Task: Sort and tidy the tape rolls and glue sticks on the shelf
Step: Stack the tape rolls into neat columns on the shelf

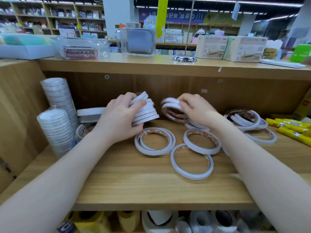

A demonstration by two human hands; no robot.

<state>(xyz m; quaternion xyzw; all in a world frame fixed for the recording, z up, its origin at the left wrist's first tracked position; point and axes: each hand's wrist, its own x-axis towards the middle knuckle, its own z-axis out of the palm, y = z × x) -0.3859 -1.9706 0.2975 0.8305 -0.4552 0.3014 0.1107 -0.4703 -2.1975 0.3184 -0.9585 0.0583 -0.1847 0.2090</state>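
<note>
A light wooden shelving unit (151, 190) with a darker brown back panel (168, 91) fills the lower frame. At upper left stand tall wooden store shelves (50, 15); a white square pillar (117, 14) rises at upper centre, and long ceiling strip lights (252, 4) run across the upper right.

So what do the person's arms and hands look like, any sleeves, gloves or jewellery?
Both forearms are bare as far as the frame shows: no sleeves visible. The left hand and right hand wear no gloves, and no rings, watch or bracelets are visible. Fingernails are too blurred to judge.
</note>
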